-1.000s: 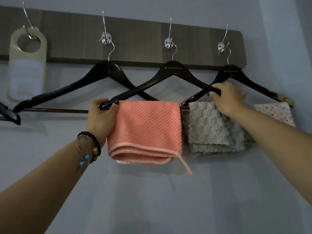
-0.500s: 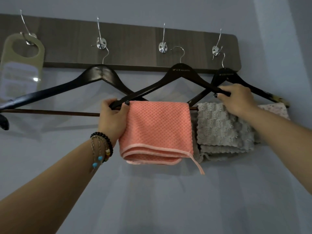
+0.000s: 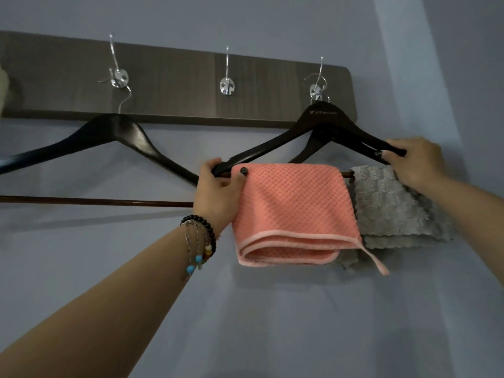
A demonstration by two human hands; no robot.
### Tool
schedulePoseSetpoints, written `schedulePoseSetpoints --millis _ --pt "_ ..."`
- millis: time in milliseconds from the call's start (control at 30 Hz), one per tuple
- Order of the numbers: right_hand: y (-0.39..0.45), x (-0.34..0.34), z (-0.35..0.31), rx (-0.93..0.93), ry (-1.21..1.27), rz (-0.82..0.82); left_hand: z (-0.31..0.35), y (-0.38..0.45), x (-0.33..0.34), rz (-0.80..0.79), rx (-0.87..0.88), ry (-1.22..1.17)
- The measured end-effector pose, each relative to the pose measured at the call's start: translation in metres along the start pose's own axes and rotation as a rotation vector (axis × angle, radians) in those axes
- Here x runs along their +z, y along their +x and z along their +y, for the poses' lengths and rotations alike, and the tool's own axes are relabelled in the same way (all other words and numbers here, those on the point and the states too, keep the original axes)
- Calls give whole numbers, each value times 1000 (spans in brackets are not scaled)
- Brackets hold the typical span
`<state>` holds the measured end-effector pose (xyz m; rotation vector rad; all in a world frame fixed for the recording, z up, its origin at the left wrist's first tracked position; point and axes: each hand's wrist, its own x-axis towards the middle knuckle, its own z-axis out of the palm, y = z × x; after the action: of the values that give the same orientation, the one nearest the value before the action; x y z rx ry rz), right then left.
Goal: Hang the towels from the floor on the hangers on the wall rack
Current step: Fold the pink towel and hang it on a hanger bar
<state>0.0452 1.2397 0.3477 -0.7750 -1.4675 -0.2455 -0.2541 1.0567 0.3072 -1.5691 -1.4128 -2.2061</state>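
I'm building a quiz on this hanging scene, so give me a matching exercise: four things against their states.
Things:
1. pink towel
2. grey towel
3. middle hook
4. left hand

States:
A. bare, nothing hanging from it
B. grips a hanger's end
C. folded over the front hanger's bar
D. partly hidden behind another towel

Pairs: 1-C, 2-D, 3-A, 4-B

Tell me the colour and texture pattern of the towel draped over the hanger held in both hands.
Salmon pink towel with a waffle weave and paler pink edging, seen in the head view.
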Motion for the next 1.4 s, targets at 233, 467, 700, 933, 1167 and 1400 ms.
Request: schedulePoseSetpoints --millis 233,467,700,933,1167,1400 --pt "15 2 41 91 58 -47 10 0 38 -36 -5 31" --pt "14 17 52 56 110 -41 -6 -14 42 25 17 22" --pt "13 18 40 -46 92 -54 -21 -27 28 55 -4 20" --pt "-4 15 38 -78 12 -45 -28 -47 24 36 22 26" --pt "-47 0 7 -168 -115 -65 -26 -69 22 -155 -226 -212" --pt "-149 11 -47 -317 94 -297 -39 -95 26 -247 -329 -205"
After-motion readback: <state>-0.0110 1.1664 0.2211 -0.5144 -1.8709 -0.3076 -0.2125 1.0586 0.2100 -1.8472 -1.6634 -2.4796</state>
